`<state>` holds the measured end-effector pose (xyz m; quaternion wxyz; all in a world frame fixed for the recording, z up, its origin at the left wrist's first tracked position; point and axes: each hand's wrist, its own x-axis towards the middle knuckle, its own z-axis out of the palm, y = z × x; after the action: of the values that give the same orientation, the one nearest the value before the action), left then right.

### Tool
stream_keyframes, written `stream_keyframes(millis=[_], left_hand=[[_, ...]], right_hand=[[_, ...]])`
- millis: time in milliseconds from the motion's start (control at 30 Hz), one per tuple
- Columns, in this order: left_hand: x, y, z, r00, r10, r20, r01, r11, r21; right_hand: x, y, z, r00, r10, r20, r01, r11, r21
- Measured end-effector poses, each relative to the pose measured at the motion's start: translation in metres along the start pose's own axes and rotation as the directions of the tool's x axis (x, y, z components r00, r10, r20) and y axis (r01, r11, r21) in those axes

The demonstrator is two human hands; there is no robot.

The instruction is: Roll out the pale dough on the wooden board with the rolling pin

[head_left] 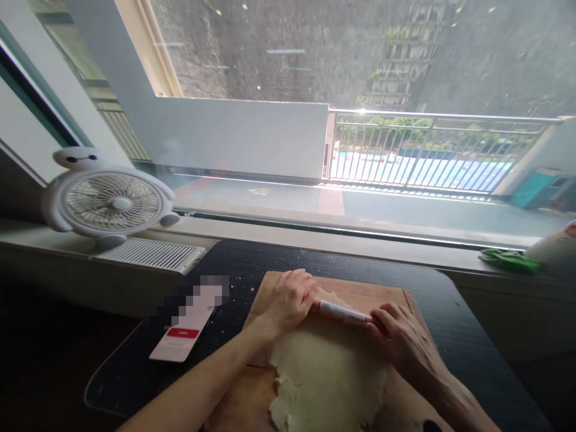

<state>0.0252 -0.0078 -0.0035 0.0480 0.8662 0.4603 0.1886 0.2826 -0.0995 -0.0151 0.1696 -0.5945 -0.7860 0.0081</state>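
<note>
A thin sheet of pale dough [330,372] with ragged edges lies on a brown board [263,306]. Across its far part rests a slim rolling pin [344,312] with a white printed wrapping around its middle. My left hand [294,297] is closed over the pin's left end. At the other end, my right hand [396,330] has its fingers wrapped around it. Both palms hide the ends of the pin. A small strip of dough [330,295] shows beyond the pin.
A black table [468,336] carries the board. A phone [180,342] with a lit screen lies to the left. On the sill stand a white fan [119,204] and a green cloth-like item [508,261]. A large window [288,138] faces me.
</note>
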Motion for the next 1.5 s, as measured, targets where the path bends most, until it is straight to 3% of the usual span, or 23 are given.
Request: stream_keyframes(millis=[33,100,233,433,500,567,733,800,867,1033,1100,1167,1367,1433,1500], left_hand=[[-0.020,-0.001,-0.007,0.996,0.085,0.003,-0.085,0.996,-0.024],[-0.056,-0.006,-0.022,0.990,0.137,-0.012,-0.137,0.990,-0.027],[-0.111,-0.023,-0.036,0.996,0.057,-0.069,-0.054,0.997,0.049],[-0.157,-0.044,-0.008,0.942,-0.099,-0.322,0.138,0.985,0.100],[-0.162,-0.040,-0.001,0.926,-0.123,-0.357,0.165,0.982,0.089],[-0.162,-0.032,0.002,0.917,-0.128,-0.377,0.171,0.982,0.083],[-0.161,-0.020,0.000,0.891,-0.105,-0.442,0.127,0.992,0.020],[-0.161,-0.021,0.001,0.890,-0.109,-0.442,0.120,0.993,-0.005],[-0.162,-0.024,0.003,0.897,-0.116,-0.426,0.132,0.991,0.007],[-0.164,-0.026,0.005,0.892,-0.169,-0.419,0.206,0.977,0.044],[-0.165,-0.023,0.003,0.887,-0.181,-0.426,0.222,0.974,0.049],[-0.165,-0.020,0.001,0.878,-0.193,-0.437,0.237,0.970,0.048],[-0.165,-0.018,-0.002,0.896,-0.139,-0.422,0.162,0.987,0.019],[-0.165,-0.019,-0.001,0.896,-0.142,-0.420,0.163,0.987,0.015],[-0.166,-0.021,0.002,0.892,-0.167,-0.421,0.187,0.982,0.007]], right_hand=[[0.004,-0.007,0.001,1.000,-0.011,0.010,0.011,0.999,0.031],[0.017,-0.022,0.008,1.000,-0.022,0.020,0.021,0.996,0.086],[0.060,-0.059,0.033,0.999,0.036,-0.003,-0.035,0.995,0.098],[0.152,-0.110,0.061,0.998,-0.051,-0.046,0.053,0.997,0.050],[0.168,-0.118,0.064,0.998,-0.047,-0.029,0.048,0.998,0.046],[0.165,-0.117,0.065,0.997,-0.072,-0.019,0.073,0.996,0.050],[0.113,-0.095,0.062,0.979,-0.204,-0.024,0.205,0.978,0.029],[0.105,-0.092,0.060,0.976,-0.215,-0.025,0.215,0.976,0.016],[0.116,-0.096,0.061,0.979,-0.202,-0.017,0.203,0.979,0.012],[0.180,-0.126,0.073,0.983,-0.175,0.062,0.173,0.984,0.037],[0.190,-0.133,0.076,0.982,-0.164,0.097,0.160,0.986,0.046],[0.182,-0.130,0.075,0.980,-0.173,0.102,0.170,0.985,0.041],[0.111,-0.089,0.068,0.957,-0.289,0.027,0.289,0.957,-0.032],[0.109,-0.087,0.068,0.961,-0.276,0.017,0.277,0.960,-0.044],[0.125,-0.096,0.071,0.972,-0.233,0.031,0.234,0.972,-0.033]])
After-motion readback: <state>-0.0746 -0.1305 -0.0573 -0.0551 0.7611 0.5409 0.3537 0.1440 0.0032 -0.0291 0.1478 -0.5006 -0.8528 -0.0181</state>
